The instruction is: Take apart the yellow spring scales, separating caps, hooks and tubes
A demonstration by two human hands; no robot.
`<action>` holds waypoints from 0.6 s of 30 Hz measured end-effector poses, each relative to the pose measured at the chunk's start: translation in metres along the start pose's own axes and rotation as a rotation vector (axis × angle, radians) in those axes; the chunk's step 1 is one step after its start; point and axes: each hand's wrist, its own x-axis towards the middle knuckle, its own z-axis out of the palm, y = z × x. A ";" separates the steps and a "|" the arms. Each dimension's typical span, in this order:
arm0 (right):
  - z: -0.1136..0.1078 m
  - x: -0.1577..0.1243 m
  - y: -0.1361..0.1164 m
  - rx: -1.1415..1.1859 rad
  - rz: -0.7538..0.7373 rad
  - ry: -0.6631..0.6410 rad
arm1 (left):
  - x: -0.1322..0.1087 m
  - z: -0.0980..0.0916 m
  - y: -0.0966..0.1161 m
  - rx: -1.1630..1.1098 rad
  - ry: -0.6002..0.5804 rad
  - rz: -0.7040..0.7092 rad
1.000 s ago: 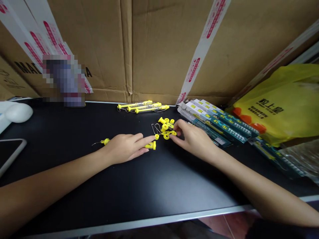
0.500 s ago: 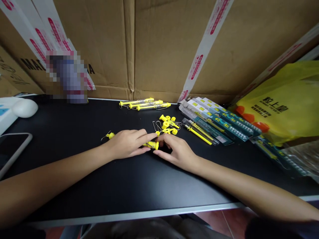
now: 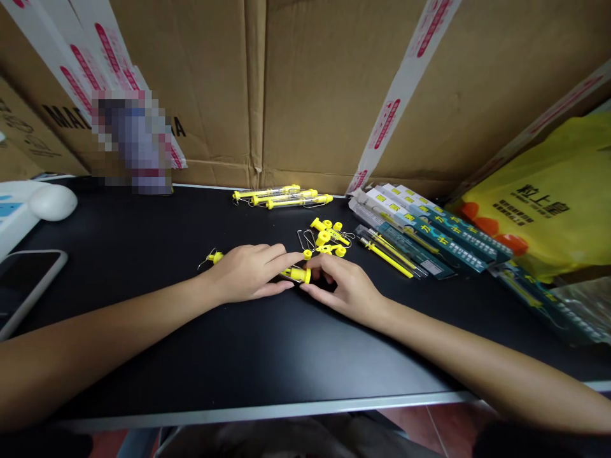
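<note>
My left hand (image 3: 251, 272) lies over a yellow spring scale (image 3: 296, 275) on the black table, its fingers closed round the tube. A yellow end with a wire hook sticks out behind this hand, and the wider yellow cap shows past the fingertips. My right hand (image 3: 351, 287) has its thumb and fingers curled at that cap; part of the grip is hidden. Just beyond the hands lies a pile of loose yellow parts (image 3: 323, 238) with wire hooks (image 3: 306, 240). A small yellow ring (image 3: 307, 254) sits by the left fingertip.
Several finished-looking spring scales (image 3: 291, 198) lie at the back. To the right are yellow rods (image 3: 389, 257), printed boxes (image 3: 429, 226) and a yellow bag (image 3: 539, 203). A phone (image 3: 31, 283) and a white device (image 3: 19, 210) are at left. Cardboard (image 3: 310, 95) walls off the back.
The whole view has shifted slightly, moving everything a little to the right in the picture. Both hands keep nearly the same pose at the spring scale.
</note>
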 end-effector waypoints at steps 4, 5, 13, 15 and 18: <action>0.001 -0.001 0.001 0.018 0.009 0.018 | -0.001 -0.001 0.000 -0.054 0.002 -0.037; 0.002 -0.001 0.001 0.025 0.016 0.027 | -0.001 -0.002 0.000 -0.074 0.000 -0.046; 0.005 -0.004 0.007 0.066 0.020 0.166 | -0.001 -0.002 -0.002 -0.123 0.002 -0.103; 0.004 -0.004 0.008 0.094 0.053 0.164 | 0.000 0.000 -0.002 -0.096 0.016 -0.106; 0.003 -0.003 0.007 0.202 0.134 0.161 | 0.000 0.001 -0.001 -0.080 0.041 -0.098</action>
